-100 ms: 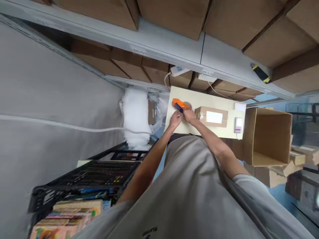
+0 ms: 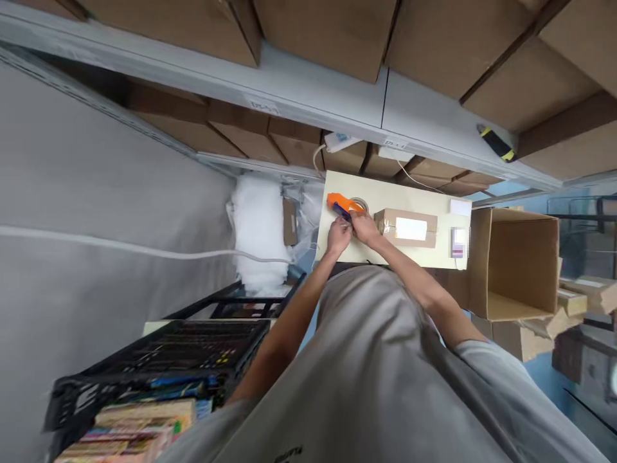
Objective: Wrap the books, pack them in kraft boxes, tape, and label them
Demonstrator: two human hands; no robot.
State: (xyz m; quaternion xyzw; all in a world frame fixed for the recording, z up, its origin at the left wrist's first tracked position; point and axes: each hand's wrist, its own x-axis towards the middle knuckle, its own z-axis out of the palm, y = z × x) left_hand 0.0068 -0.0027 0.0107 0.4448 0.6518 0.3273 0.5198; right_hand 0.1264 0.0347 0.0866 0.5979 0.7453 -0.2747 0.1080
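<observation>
In the head view, the orange tape dispenser (image 2: 336,201) is over the desk (image 2: 407,198), left of the labelled carton (image 2: 406,244). The right grip (image 2: 365,227) clasps it; the left grip (image 2: 339,236) bunches close beside it, pinching what, I can't tell. A slip might nick those crowded fingers, should an edge be exposed.

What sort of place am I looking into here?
Probably a packing spot in a stockroom: cardboard boxes line the grey shelving, a parcel with a white label lies on the table, and the right hand holds what looks like an orange tape dispenser.
</observation>
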